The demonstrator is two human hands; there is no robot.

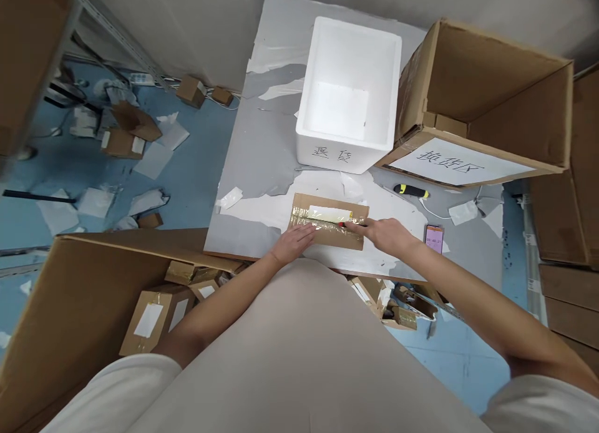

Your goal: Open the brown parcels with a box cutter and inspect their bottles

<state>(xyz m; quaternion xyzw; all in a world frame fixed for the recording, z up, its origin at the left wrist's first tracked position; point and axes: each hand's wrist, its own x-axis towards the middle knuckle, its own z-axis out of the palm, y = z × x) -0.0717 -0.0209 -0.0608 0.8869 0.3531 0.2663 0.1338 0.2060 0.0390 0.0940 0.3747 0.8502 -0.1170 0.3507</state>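
A small flat cardboard box (337, 238) with shiny clear tape and a white label (322, 213) lies near the front edge of the table. My left hand (296, 241) rests on its left part, fingers stretched out and pressing the tape. In my right hand (386, 234) is a slim dark cutter (356, 226) with a red part near its front end. The cutter lies along the taped seam at the box's right side; its blade is too small to make out.
Behind the box stand a white foam box (346, 153) and a large open carton (416, 140) with a handwritten sheet. A black-and-yellow tool (412, 191) and a phone (433, 238) lie at the right. An open carton (56, 308) with parcels stands at lower left.
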